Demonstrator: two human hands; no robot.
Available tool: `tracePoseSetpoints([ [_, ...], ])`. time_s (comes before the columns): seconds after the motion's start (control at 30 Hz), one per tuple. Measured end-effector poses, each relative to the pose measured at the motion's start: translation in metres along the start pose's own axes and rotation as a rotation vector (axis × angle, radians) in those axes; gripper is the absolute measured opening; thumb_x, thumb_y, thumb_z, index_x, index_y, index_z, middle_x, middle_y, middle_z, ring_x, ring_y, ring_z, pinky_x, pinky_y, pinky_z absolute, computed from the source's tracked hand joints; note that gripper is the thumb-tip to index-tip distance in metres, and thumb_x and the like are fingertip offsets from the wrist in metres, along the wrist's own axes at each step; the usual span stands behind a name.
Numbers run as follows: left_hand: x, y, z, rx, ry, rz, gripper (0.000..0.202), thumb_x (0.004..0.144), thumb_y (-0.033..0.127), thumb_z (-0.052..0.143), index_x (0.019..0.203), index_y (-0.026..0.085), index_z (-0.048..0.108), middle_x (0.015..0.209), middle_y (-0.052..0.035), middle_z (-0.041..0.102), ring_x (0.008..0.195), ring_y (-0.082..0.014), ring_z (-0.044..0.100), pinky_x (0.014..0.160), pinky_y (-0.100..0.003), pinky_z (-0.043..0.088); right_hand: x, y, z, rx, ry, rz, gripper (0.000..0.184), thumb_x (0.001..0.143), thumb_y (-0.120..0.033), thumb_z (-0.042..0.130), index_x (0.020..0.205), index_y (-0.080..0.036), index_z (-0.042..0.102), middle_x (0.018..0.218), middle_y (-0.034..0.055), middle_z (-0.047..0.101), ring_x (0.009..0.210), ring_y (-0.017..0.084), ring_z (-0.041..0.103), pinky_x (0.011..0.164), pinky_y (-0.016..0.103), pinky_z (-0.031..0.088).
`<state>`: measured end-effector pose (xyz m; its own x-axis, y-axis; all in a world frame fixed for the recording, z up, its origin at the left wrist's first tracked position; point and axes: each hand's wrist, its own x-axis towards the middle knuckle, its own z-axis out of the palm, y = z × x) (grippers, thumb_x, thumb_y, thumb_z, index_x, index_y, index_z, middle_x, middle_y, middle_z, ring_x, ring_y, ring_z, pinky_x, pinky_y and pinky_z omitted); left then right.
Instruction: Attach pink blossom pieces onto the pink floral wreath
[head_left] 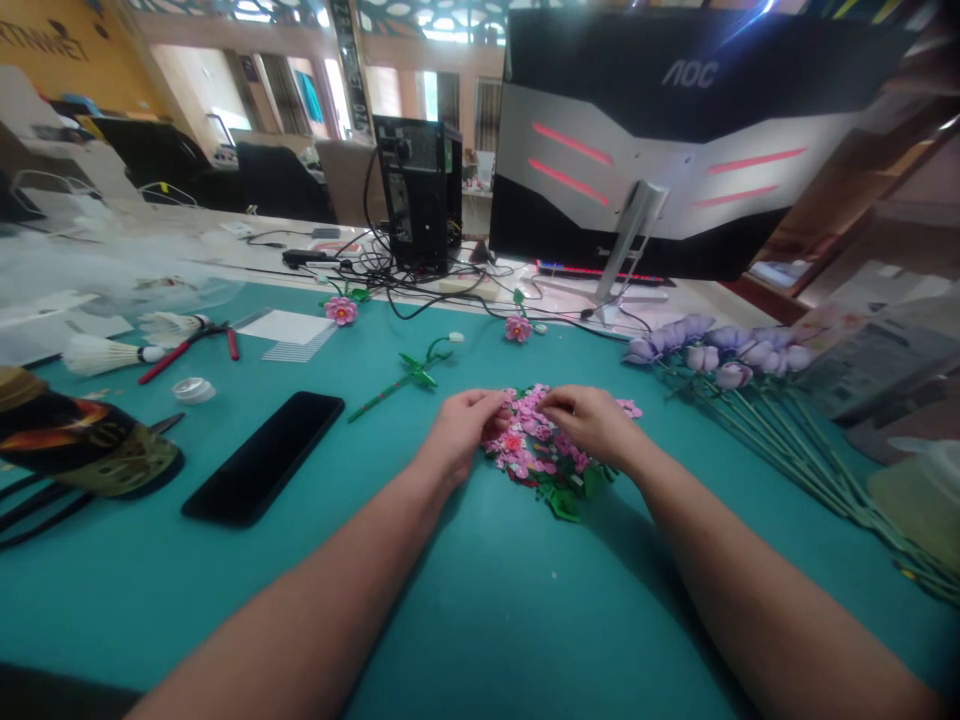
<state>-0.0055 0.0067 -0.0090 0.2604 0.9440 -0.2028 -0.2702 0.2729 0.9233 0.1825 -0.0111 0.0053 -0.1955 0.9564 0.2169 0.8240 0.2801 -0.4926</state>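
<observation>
**Two hands on a pile of pink flower pieces**

Both hands rest on the teal counter, meeting over the pile of pink flower pieces, which lies mid-counter with a few green leaf bits at its near edge.

- Left hand: at the pile's left edge. Grip pressed together, fingertips touching the pink pieces. Cannot tell whether a piece sits between them.
- Right hand: lying over the pile's right half, fingers curled down onto it. The tips are tucked under, so the grip cannot be read.
- The two sets of fingertips are near each other above the pile's far edge, not touching.

Around the pile:
- Left of it: black phone, lying flat, well apart.
- Beyond it and left: green stem lying loose; farther still, an assembled pink flower.
- Straight beyond: a second pink flower, near tangled black cables.
- Right of it: bunch of purple tulips, stems running toward the near right.
- Far left of it: red-handled pliers and two shuttlecocks.
- Behind everything: back of an AOC monitor.
</observation>
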Motion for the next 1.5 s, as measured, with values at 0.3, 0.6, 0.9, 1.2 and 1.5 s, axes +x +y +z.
tracePoseSetpoints([
  [0.3,-0.003,0.004,0.004,-0.039,-0.003,-0.022,0.017,0.071,0.021,0.073,0.083,0.011,0.067,0.070,-0.0044,0.066,0.057,-0.0080,0.058,0.059,-0.021,0.046,-0.001,0.005,-0.010,-0.076,-0.084,0.027,0.019,0.075,-0.015,0.057,0.075,-0.027,0.072,0.077,-0.0013,0.072,0.071,0.017,0.062,0.062,0.027,0.041],
  [0.6,-0.002,0.004,0.003,-0.039,0.010,-0.021,0.015,0.071,0.017,0.071,0.082,0.010,0.064,0.068,-0.0052,0.067,0.055,-0.0086,0.060,0.057,-0.020,0.047,-0.002,-0.005,0.000,-0.282,-0.299,0.027,0.010,0.073,-0.020,0.063,0.077,-0.024,0.072,0.077,0.0010,0.070,0.072,0.015,0.059,0.060,0.025,0.036],
  [0.9,-0.003,0.004,0.005,-0.039,0.015,-0.026,0.012,0.073,0.016,0.070,0.082,0.010,0.064,0.068,-0.0051,0.067,0.055,-0.0084,0.060,0.057,-0.020,0.048,-0.004,-0.011,0.014,-0.452,-0.303,0.050,0.009,0.072,-0.017,0.058,0.072,-0.020,0.067,0.084,0.0053,0.067,0.084,0.018,0.058,0.065,0.025,0.036],
  [1.2,-0.004,0.004,0.004,-0.071,-0.035,-0.039,0.009,0.076,0.012,0.065,0.084,0.010,0.062,0.067,-0.0060,0.067,0.055,-0.0103,0.062,0.057,-0.022,0.049,-0.003,-0.018,0.001,-0.097,-0.030,0.095,0.010,0.075,-0.020,0.055,0.080,-0.020,0.063,0.071,0.0000,0.063,0.064,0.013,0.051,0.057,0.024,0.033],
  [1.5,-0.006,0.001,0.005,-0.061,-0.071,-0.059,0.013,0.075,0.014,0.067,0.088,0.010,0.065,0.071,-0.0071,0.069,0.059,-0.0109,0.064,0.062,-0.023,0.051,-0.001,-0.020,0.004,0.429,0.037,0.071,0.019,0.085,-0.027,0.046,0.084,-0.019,0.063,0.076,0.0008,0.062,0.072,0.014,0.054,0.068,0.027,0.041],
])
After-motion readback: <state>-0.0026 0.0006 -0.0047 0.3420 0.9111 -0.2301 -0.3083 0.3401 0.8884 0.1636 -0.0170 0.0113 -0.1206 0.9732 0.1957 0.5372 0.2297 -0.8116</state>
